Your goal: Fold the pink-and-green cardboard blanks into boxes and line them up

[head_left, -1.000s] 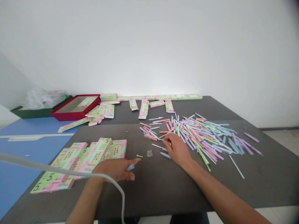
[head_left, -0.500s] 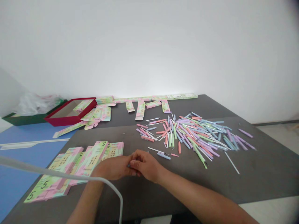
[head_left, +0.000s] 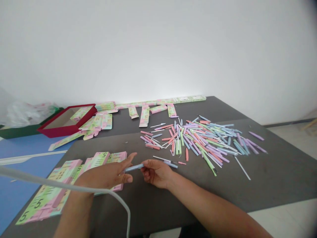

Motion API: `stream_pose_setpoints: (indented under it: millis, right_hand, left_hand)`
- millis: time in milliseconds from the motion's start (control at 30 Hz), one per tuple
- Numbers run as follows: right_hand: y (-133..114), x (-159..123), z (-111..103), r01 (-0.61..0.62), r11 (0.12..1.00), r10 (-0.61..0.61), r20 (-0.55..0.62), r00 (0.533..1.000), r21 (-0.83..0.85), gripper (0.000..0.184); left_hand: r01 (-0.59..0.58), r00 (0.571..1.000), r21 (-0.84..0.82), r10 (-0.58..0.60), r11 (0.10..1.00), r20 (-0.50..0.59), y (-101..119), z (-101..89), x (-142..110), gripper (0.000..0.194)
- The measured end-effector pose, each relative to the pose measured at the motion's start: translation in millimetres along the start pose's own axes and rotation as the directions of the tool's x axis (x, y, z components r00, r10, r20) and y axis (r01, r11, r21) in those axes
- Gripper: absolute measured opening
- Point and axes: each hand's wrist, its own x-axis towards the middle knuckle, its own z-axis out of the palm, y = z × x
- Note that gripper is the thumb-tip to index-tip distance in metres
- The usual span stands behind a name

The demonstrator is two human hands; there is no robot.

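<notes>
A light blue pen [head_left: 134, 168] is held level above the dark table. My right hand [head_left: 158, 174] pinches its right end between thumb and fingertips. At the other end, my left hand [head_left: 105, 175] is open, with thumb and index finger spread on either side of the pen; its far tip is hidden there. Beneath and beside my left hand lie pink and green printed boxes [head_left: 70, 168] marked with a 5. To the right of my right hand, another blue pen piece [head_left: 170, 164] rests on the table.
A large heap of pastel pen parts [head_left: 198, 138] and white refills spreads over the table's right side. Flattened cartons [head_left: 97, 123], a red tray [head_left: 53, 130] and a plastic bag [head_left: 29, 112] are at the back left. A pale cable [head_left: 74, 189] crosses the near left foreground.
My hands were together with fingers touching; now they are apart. My left hand has moved left and spread its fingers, and the blue pen shows between them. The view has shifted slightly.
</notes>
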Motion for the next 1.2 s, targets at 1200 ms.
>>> stream_pose_setpoints:
  millis: [1200]
  right_hand:
    - [-27, -21, 6, -0.084, 0.995, 0.083, -0.034, 0.996, -0.053, 0.042]
  left_hand:
    - [0.106, 0.983, 0.136, -0.124, 0.985, 0.133, 18, 11.0, 13, 0.071]
